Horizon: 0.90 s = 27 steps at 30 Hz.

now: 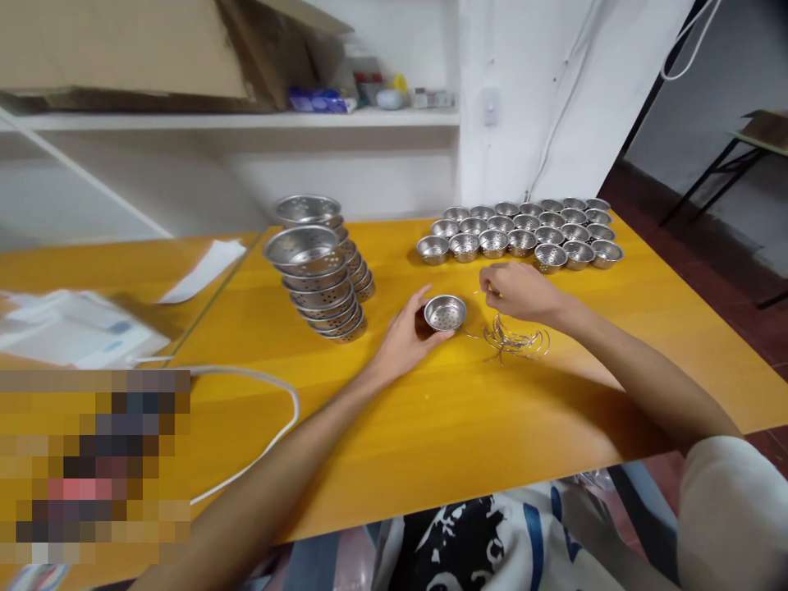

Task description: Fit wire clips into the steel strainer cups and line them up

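Left hand [406, 332] cupped around small perforated steel cup [445, 313] on yellow table [431, 427] — fingers touching its side. Right hand [520, 293] pinching a wire from wire loop pile [514, 339] just beside the cup. Finished cups [523, 231] grouped behind; stacked strainers [320, 271] left.

Perforated strainer cup [445, 313]: bright polished metal. Stacked strainer bowls [320, 271] at 9 o'clock and grouped cups [523, 234] at 1 o'clock are finished likewise. Wire handles [514, 341]: thin shiny metal. Tabletop [468, 419]: smooth, glossy yellow laminate. Cardboard box [123, 49]: matt brown.
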Motion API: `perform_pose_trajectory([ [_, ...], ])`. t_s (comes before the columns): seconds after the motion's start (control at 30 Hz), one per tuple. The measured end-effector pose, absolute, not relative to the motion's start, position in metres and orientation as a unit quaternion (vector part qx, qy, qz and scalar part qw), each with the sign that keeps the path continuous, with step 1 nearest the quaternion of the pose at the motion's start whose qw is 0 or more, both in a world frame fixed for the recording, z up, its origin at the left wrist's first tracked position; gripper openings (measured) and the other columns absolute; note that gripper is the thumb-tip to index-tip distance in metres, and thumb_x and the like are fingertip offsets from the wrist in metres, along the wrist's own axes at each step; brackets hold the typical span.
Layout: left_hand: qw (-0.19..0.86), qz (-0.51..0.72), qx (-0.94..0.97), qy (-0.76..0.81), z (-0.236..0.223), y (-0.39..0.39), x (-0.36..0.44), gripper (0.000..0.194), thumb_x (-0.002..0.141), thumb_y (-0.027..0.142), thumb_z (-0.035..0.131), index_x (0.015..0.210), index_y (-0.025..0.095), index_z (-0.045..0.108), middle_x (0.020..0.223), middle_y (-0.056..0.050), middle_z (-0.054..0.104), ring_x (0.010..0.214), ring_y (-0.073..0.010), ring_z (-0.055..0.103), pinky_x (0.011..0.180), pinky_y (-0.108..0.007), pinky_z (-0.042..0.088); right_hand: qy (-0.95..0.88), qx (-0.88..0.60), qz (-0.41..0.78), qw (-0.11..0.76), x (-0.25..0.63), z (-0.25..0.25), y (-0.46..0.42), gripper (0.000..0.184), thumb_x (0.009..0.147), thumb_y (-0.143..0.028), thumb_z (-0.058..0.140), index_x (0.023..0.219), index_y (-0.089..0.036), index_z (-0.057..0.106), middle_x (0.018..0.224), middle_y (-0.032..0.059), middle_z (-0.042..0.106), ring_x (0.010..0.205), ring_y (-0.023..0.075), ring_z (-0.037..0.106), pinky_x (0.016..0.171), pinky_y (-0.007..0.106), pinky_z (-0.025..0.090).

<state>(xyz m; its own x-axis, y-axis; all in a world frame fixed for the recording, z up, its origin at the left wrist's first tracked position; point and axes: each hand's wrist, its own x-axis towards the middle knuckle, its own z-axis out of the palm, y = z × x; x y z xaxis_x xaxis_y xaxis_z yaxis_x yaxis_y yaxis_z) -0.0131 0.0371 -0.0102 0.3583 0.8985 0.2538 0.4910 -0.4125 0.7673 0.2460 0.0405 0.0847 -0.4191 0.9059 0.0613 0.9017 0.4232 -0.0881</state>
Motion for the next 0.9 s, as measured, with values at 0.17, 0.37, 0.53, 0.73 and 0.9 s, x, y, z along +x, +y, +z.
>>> perform_pose_trajectory([
  [0.17, 0.379, 0.351, 0.740, 0.431, 0.001, 0.032, -0.015, 0.086, 0.076, 0.043, 0.095, 0.149, 0.023, 0.056, 0.140, -0.014, 0.076, 0.132, -0.0335, 0.072, 0.119, -0.056, 0.051, -0.867, -0.480, 0.096, 0.098, 0.226, 0.074, 0.036, 0.019, 0.100, -0.014, 0.056, 0.101, -0.015, 0.074, 0.094, 0.0093, 0.077, 0.074, 0.0175, 0.057, 0.070, 0.032, 0.034],
  [0.37, 0.419, 0.354, 0.731, 0.405, 0.004, 0.027, -0.014, 0.070, 0.075, 0.046, 0.093, 0.135, 0.021, 0.067, 0.140, -0.014, 0.076, 0.130, -0.0333, 0.073, 0.120, -0.058, 0.052, -0.860, -0.488, 0.083, 0.121, 0.215, 0.058, 0.038, 0.020, 0.107, -0.019, 0.054, 0.102, -0.015, 0.073, 0.098, 0.0102, 0.076, 0.075, 0.0169, 0.054, 0.070, 0.031, 0.031],
  [0.53, 0.430, 0.357, 0.725, 0.402, 0.002, 0.028, -0.014, 0.071, 0.074, 0.046, 0.094, 0.135, 0.020, 0.068, 0.139, -0.015, 0.077, 0.128, -0.0337, 0.074, 0.120, -0.059, 0.053, -0.857, -0.487, 0.087, 0.146, 0.215, 0.053, 0.039, 0.020, 0.107, -0.020, 0.055, 0.104, -0.016, 0.074, 0.098, 0.0099, 0.076, 0.078, 0.0182, 0.056, 0.072, 0.032, 0.032],
  [0.73, 0.429, 0.356, 0.725, 0.405, 0.004, 0.028, -0.013, 0.071, 0.074, 0.047, 0.093, 0.134, 0.019, 0.068, 0.137, -0.016, 0.077, 0.127, -0.0330, 0.074, 0.119, -0.057, 0.053, -0.849, -0.498, 0.093, 0.152, 0.215, 0.052, 0.039, 0.020, 0.104, -0.020, 0.058, 0.104, -0.016, 0.077, 0.093, 0.0095, 0.075, 0.074, 0.0176, 0.056, 0.070, 0.032, 0.031],
  [0.9, 0.425, 0.359, 0.725, 0.406, 0.002, 0.028, -0.013, 0.071, 0.072, 0.048, 0.095, 0.132, 0.021, 0.069, 0.138, -0.015, 0.077, 0.128, -0.0337, 0.074, 0.120, -0.057, 0.053, -0.847, -0.505, 0.072, 0.153, 0.215, 0.052, 0.039, 0.020, 0.102, -0.018, 0.059, 0.101, -0.017, 0.079, 0.092, 0.0082, 0.077, 0.072, 0.0171, 0.057, 0.069, 0.033, 0.030],
])
